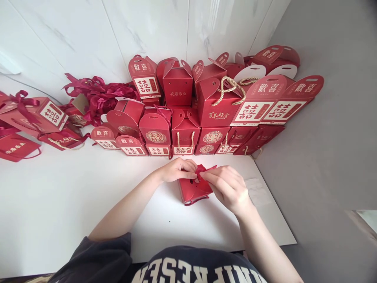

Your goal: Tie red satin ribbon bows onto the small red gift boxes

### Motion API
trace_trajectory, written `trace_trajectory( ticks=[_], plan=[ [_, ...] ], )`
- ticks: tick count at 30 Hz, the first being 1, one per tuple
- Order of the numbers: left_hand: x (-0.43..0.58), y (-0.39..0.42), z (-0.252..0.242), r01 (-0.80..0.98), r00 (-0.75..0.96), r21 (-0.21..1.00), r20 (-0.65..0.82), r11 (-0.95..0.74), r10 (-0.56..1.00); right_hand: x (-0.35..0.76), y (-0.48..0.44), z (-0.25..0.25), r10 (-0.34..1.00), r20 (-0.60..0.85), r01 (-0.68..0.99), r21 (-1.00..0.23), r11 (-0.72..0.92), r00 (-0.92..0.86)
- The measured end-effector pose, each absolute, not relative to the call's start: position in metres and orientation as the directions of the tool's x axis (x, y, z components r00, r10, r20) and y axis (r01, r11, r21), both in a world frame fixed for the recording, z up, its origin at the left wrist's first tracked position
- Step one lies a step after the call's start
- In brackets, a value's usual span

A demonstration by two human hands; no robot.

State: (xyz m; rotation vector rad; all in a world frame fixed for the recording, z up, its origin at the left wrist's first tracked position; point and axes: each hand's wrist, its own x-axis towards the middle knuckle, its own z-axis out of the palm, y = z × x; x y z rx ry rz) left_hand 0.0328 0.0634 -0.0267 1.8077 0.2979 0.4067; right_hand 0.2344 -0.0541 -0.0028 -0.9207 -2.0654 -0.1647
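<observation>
A small red gift box (190,192) stands on the white table in front of me, with a dark red cord at its near lower edge. At its top is a bright red ribbon (200,171), bunched between my hands. My left hand (179,170) comes in from the left, thumb and fingers pinched on the ribbon beside the box's top flaps. From the right, my right hand (229,186) pinches the ribbon too, its other fingers curled. The fingers partly hide the ribbon, so its exact shape cannot be made out.
Stacked red gift boxes (155,131) line the wall behind, some with rope handles. A heap of dark red ribbons (103,96) lies at the back left. More ribboned boxes (32,114) stand far left. A grey wall (330,157) bounds the white table (141,220) on the right.
</observation>
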Motion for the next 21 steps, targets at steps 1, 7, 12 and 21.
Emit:
trace_trajectory(
  ticks=[1, 7, 12, 21],
  plan=[
    [0.033, 0.063, -0.025, -0.002, 0.906, 0.961, 0.119, -0.276, 0.407, 0.229, -0.054, 0.001, 0.533, 0.747, 0.637, -0.194, 0.746, -0.398],
    [0.034, 0.062, -0.008, 0.122, 0.913, 0.934, 0.026, -0.334, 0.407, 0.176, -0.053, 0.011, 0.373, 0.701, 0.527, 0.005, 0.85, -0.608],
    [0.03, 0.062, 0.0, 0.186, 0.92, 0.917, -0.036, -0.352, 0.391, 0.142, -0.046, -0.006, 0.348, 0.532, 0.484, 0.136, 0.864, -0.772],
    [0.028, 0.056, 0.004, 0.274, 0.902, 0.823, -0.04, -0.498, 0.43, 0.135, -0.038, -0.011, 0.457, 0.291, 0.482, 0.016, 0.876, -0.84]
  ],
)
